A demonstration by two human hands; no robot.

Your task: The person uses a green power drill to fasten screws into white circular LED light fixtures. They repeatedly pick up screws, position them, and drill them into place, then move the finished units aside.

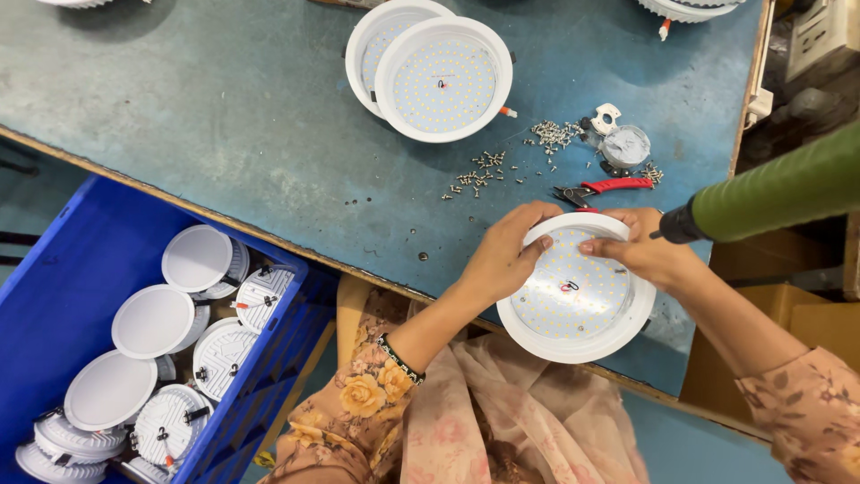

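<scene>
A round white downlight housing [573, 296] with a dotted LED board inside lies at the near edge of the blue-green workbench [224, 116]. My left hand [506, 255] grips its upper left rim, fingers curled over the edge. My right hand [640, 251] holds the upper right rim, with a fingertip pressing down on the LED board. A green powered screwdriver [770, 193] hangs just right of my right hand, its dark tip pointing toward the light.
Two finished white lights [443, 76] are stacked at the back of the bench. Loose screws [488, 170], red-handled pliers [600, 188] and a small clear container [625, 145] lie behind my hands. A blue crate [54, 269] of white housings stands at the lower left.
</scene>
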